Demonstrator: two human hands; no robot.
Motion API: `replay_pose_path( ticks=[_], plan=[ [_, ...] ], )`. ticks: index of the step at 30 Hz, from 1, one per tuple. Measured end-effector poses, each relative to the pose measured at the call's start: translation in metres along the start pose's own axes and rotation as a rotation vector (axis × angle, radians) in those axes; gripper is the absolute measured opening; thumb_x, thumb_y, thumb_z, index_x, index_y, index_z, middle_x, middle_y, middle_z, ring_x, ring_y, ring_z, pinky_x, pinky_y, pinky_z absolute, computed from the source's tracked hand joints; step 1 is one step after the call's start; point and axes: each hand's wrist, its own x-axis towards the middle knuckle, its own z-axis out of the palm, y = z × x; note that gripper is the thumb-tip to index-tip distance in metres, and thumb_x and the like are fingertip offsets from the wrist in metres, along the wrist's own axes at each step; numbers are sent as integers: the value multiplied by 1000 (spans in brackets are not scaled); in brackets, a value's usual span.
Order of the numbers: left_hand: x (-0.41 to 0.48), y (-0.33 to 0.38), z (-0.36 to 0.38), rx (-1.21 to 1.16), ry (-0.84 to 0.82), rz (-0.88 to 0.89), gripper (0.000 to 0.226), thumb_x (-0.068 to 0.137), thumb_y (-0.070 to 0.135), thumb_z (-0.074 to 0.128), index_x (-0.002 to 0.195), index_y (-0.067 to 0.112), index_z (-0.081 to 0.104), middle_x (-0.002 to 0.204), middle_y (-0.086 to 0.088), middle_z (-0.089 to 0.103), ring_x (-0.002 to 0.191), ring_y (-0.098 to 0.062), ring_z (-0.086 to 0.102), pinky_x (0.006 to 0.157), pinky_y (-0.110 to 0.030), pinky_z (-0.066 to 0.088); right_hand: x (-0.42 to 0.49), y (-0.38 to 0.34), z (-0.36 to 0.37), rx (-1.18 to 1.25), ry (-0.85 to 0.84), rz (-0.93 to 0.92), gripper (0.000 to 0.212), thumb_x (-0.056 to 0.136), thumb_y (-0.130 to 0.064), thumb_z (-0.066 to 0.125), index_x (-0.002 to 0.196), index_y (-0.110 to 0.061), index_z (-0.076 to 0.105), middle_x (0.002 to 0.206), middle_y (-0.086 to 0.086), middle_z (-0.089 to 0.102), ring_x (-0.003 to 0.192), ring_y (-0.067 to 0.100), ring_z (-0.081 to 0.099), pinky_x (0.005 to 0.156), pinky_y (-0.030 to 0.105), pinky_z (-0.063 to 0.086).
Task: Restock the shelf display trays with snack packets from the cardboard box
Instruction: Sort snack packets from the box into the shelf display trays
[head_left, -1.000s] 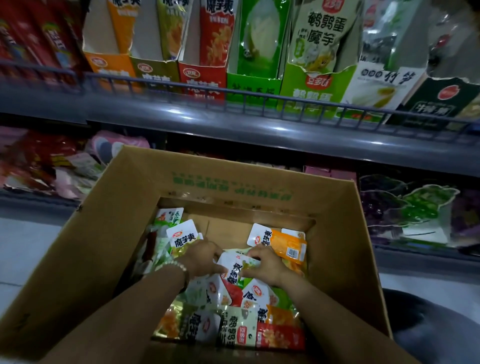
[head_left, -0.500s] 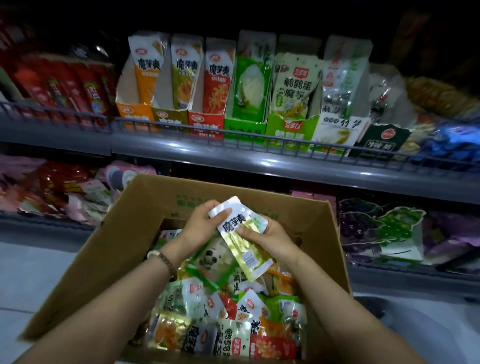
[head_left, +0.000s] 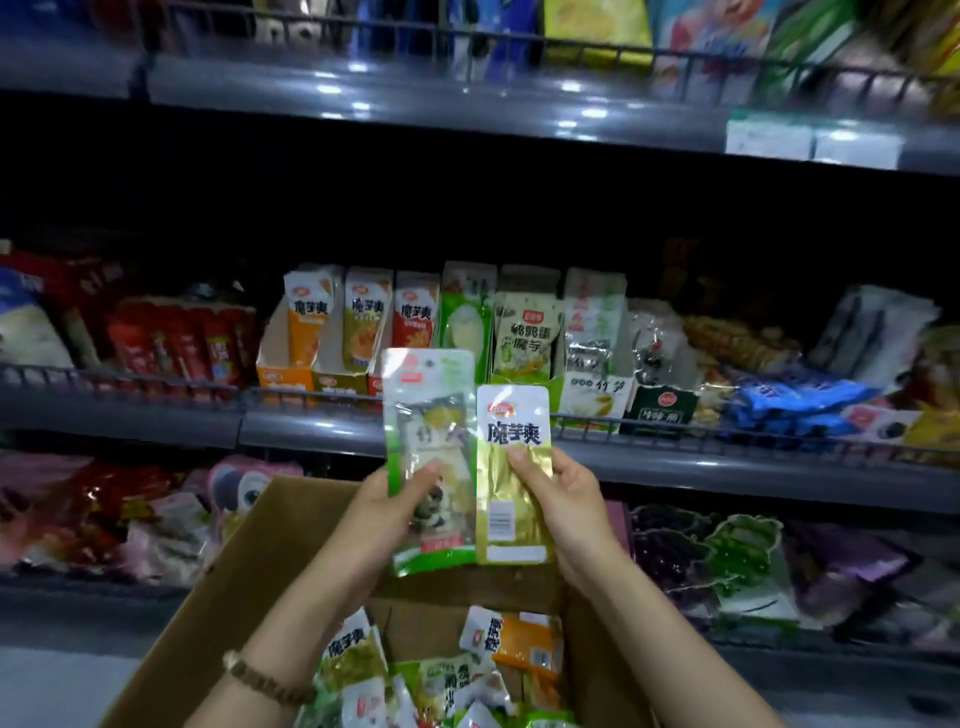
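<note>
A dimly lit shop aisle. Beyond my left hand (head_left: 384, 514), which grips a green packet (head_left: 431, 415), and my right hand (head_left: 566, 499), which grips a gold packet (head_left: 511, 426), runs a grey metal shelf (head_left: 727, 462) with a low wire rail (head_left: 130, 376). It is packed with snacks standing in printed cardboard display trays (head_left: 283, 382). Above my hands, a higher shelf (head_left: 363, 93) carries pale tags (head_left: 810, 140) on its front edge, too blurred to read. Either side of my hands are more bagged goods (head_left: 727, 551). Beneath them is an open cardboard box (head_left: 249, 571) of loose snack packets (head_left: 524, 639).
</note>
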Motion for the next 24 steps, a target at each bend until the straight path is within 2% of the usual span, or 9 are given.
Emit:
replay_pose_path(
  ticks=[3,7,9,11,12,15,18,21,24],
  plan=[
    [-1,8,1,68,44,53,18,99,23,42,90,26,57,79,10,67,57,10,63,49,-5,45,-7,-5,3,-38,31,-36,13,87,-20,65,99,-18,69,94,1,75,93,20,69,85,34,53],
    [0,10,13,160,18,107,25,101,31,30,106,31,54,90,19,62,71,17,58,57,2,41,-7,-16,29,-111,67,-114,9,91,-19,61,88,-19,69,83,-4,74,77,6,68,67,18,50],
    [2,10,14,135,2,91,25,98,40,30,107,35,53,102,13,65,86,10,62,76,-8,48,-6,-19,47,-189,60,-130,12,93,-22,57,89,-19,68,86,-6,72,75,-3,64,66,14,47],
    [2,10,16,76,-16,74,31,90,52,31,113,41,48,115,11,60,106,-3,57,96,-26,45,-5,-22,69,-135,9,-84,25,94,-30,53,111,-18,66,105,-6,69,92,-2,63,76,14,47],
    [2,10,16,62,-20,84,37,86,56,33,118,43,45,118,14,56,111,-4,53,99,-28,41,-5,-23,78,-65,-16,-20,33,94,-36,50,120,-20,62,114,-7,66,102,2,60,84,17,47],
    [4,11,8,-52,19,81,39,85,46,47,123,36,47,115,12,61,107,-6,58,90,-24,46,-1,-30,98,172,-123,149,39,94,-50,38,115,-28,62,109,-6,69,101,10,64,85,26,50],
    [7,13,-21,-97,130,61,17,95,21,48,106,27,60,92,7,71,82,-5,69,63,-14,52,11,-35,110,335,-164,212,34,99,-35,39,120,-18,59,104,2,71,97,17,67,80,29,56],
    [10,18,-55,-41,225,59,11,92,21,57,100,22,65,89,-1,75,79,-14,72,62,-21,54,25,-38,116,109,-182,112,33,97,-20,49,130,-20,48,118,7,65,106,22,64,92,38,52],
    [13,27,-86,20,239,79,11,86,20,65,97,22,67,90,-3,75,81,-19,72,64,-29,56,39,-49,118,-66,-232,-56,50,94,-11,54,135,-33,35,116,0,64,102,16,64,81,30,57]
  ],
)
